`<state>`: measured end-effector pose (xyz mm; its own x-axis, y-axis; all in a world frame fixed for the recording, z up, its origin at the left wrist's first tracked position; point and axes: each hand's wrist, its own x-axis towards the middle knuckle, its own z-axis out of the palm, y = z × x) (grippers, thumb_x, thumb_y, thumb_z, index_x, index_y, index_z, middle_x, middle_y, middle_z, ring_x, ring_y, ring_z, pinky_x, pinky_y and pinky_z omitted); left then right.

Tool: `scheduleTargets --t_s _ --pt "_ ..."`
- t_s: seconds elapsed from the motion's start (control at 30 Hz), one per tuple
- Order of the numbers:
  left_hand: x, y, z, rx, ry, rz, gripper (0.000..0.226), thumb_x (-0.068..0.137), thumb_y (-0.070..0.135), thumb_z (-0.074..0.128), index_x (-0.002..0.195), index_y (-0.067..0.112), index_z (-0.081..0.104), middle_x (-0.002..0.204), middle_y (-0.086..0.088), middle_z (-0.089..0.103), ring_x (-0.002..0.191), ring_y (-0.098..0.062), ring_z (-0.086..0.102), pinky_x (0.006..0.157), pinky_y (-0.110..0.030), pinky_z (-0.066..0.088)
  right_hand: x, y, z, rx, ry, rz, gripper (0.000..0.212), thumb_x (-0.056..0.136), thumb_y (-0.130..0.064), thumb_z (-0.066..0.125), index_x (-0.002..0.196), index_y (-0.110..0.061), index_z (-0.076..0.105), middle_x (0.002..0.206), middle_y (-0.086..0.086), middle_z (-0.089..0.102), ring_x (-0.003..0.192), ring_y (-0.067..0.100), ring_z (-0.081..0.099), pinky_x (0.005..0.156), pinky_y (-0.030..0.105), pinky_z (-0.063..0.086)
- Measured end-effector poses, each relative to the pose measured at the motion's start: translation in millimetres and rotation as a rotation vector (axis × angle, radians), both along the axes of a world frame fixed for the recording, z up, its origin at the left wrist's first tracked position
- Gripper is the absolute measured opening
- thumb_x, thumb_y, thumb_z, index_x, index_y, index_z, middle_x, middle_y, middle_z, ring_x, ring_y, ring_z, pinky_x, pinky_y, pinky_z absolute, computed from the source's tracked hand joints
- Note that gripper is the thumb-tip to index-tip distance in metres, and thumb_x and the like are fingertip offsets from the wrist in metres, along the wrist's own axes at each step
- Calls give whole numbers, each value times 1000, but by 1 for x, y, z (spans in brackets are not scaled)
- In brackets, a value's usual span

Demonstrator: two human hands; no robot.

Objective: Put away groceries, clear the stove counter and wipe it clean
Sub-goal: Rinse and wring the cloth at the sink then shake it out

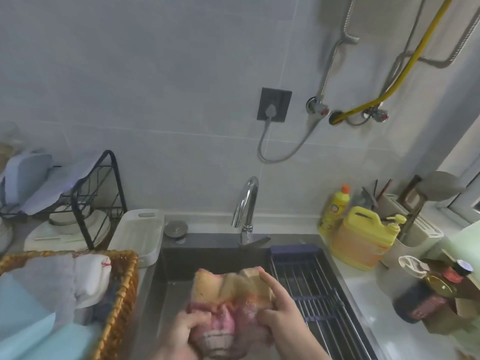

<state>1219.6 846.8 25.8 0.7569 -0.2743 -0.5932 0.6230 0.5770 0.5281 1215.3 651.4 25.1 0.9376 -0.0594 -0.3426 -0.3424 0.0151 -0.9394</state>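
Together, left hand (187,331) and right hand (283,315) grip a pink cloth (228,294) over the sink (181,258); jug label (355,246) blurred.

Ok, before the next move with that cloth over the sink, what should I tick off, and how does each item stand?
1. Both hands grip the cloth, left hand and right hand: ok.
2. Cloth held over the sink, not the counter: ok.
3. Water running from the faucet: not ok, no stream visible.
4. Cloth clear of the rack across the sink's right side: ok.
5. Cloth already wet: cannot tell.
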Motion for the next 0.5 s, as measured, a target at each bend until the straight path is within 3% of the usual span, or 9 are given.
scheduleTargets --t_s 0.07,0.2,0.33,0.5 --pt "19 -1 -7 -39 -59 8 59 69 -17 40 118 10 57 108 -33 62 82 -46 65 76 -61 51 15 -4 -1 11 52 -9 76 73 23 48 129 -28 53 101 14 71 55 21 56 46 26 42" --pt "45 0 -12 -73 -85 2 59 70 -13 39 114 19 61 111 -29 64 97 -50 62 84 -62 49 41 -13 1 -30 159 -21 47 86 7 56 124 -21 53 101 7 67 73 17 67 57 24 53" --pt "58 -2 -16 -150 -98 60 53 72 -10 37 106 20 65 101 -26 68 73 -43 69 67 -61 52 76 -36 -7 -133 211 14 38 87 -11 63 124 -14 57 102 6 67 86 19 66 76 32 58" --pt "76 -4 -22 -182 -75 97 52 70 -9 35 93 18 73 88 -23 72 66 -42 69 61 -59 52 147 -57 -15 -679 -3 50 47 90 -11 56 137 -16 49 121 1 58 105 16 57 85 23 41"
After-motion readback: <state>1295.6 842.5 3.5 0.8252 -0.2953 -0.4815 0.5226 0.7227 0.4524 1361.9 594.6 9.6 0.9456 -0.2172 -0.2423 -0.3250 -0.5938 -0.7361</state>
